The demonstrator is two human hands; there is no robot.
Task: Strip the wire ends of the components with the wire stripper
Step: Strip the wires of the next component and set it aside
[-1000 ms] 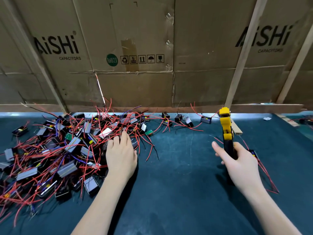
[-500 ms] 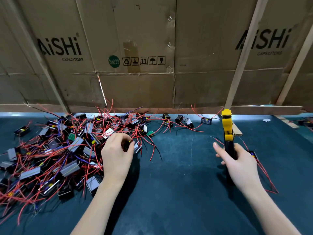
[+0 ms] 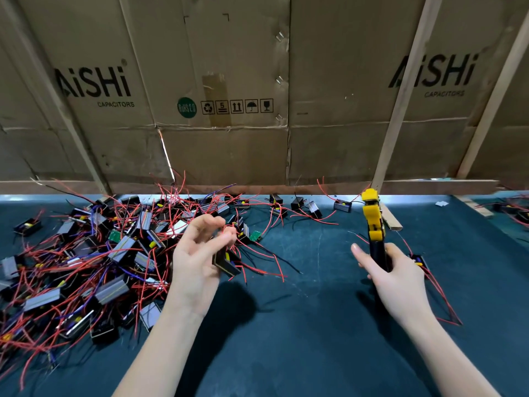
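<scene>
— Cardboard wall behind the bench: what's printed?
— "AiSHi CAPACITORS" twice, a green "RoHS 2.0" dot, handling icons.
— And the dark mat?
— Pile of components, red wires, lies left. Left hand pinches one black component above the mat; right hand grips the yellow-black wire stripper upright.

Wired components and one wire stripper on a dark green mat

Wire stripper — yellow head, black handles, standing upright at right, head pointing away, handles gripped in the right hand. One component — small black box with a yellow part, red wires trailing — raised off the mat, its wires pinched by the left hand. Pile of components at left: grey and black blocks tangled in red and purple wires. A few strays lie along the mat's far edge.
</scene>
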